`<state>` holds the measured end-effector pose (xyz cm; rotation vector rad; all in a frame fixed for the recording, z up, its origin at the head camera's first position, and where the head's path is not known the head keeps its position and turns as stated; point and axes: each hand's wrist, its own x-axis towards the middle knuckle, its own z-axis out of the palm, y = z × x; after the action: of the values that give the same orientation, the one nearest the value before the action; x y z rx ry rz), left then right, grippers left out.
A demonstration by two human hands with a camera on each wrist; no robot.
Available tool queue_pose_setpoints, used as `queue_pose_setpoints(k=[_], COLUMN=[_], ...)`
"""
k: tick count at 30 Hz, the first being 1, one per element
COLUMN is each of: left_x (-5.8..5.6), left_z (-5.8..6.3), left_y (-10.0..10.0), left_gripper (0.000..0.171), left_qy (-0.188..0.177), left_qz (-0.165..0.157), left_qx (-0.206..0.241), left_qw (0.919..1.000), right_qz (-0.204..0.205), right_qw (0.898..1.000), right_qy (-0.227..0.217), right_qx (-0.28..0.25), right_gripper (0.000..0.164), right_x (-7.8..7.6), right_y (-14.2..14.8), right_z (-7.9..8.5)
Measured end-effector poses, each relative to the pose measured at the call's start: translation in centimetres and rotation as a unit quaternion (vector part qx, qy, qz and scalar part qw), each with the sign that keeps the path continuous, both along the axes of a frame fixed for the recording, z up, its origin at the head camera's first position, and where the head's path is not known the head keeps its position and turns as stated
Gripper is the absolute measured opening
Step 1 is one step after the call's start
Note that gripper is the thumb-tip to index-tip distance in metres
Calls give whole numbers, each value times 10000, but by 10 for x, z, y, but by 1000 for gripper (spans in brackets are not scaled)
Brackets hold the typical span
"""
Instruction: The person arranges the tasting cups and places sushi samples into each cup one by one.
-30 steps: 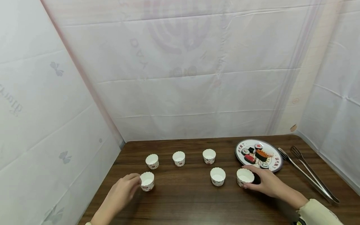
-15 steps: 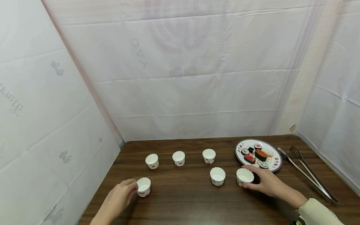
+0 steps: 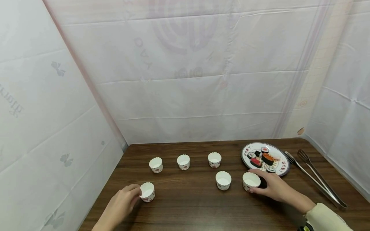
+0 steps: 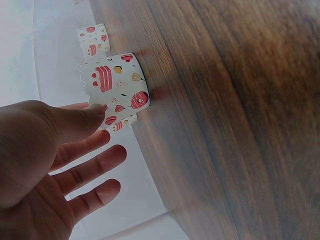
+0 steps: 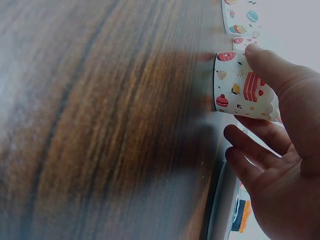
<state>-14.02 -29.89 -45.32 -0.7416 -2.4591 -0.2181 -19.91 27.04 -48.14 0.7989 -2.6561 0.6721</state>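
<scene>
A white paper baking cup [image 3: 147, 193] with a scalloped rim and red cake prints stands upright on the dark wood table at the left. My left hand [image 3: 120, 202] pinches its near side at the rim; in the left wrist view the thumb [image 4: 90, 117] lies on its outer wall while three fingers are spread free. At the right, my right hand [image 3: 273, 187] holds a matching baking cup [image 3: 251, 183] between thumb and fingers, beside the plate. Another upright cup [image 3: 223, 181] stands just left of that one. Each cup whose inside shows is bare.
Three more cups form a back row: left cup [image 3: 156, 165], middle cup [image 3: 183, 162] and right cup [image 3: 214, 160]. A round plate [image 3: 281, 170] with sushi pieces sits at the back right. Metal tongs [image 3: 321, 181] lie right of it. White cloth walls [image 3: 185, 96] border the table.
My left hand has drawn its cup toward me and slightly left, then come to rest. The right hand and its cup have stayed in place.
</scene>
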Motion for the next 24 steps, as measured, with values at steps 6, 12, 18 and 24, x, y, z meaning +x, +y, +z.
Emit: queue_pose_setpoints(k=[6,12,18,24], left_x=[2,3,3,1], left_z=[1,2,4,10], left_y=[-1,-2,-2,0], left_gripper=[62,65,61,55], left_qy=[-64,-3,-120,-71], left_qz=[145,86,202,222], left_qx=[15,43,12,19], left_qw=[9999,10000,9997,9997], right_qz=[-44,-48,-14,18], right_qw=[10000,10000,9999,9999], right_qy=[-32,-33,-108,-137], right_qx=[25,3,-5,41], right_gripper=[63,63,63,65], right_x=[1,1,1,0], right_y=[-1,0,0,0], right_z=[-2,-1,1,1])
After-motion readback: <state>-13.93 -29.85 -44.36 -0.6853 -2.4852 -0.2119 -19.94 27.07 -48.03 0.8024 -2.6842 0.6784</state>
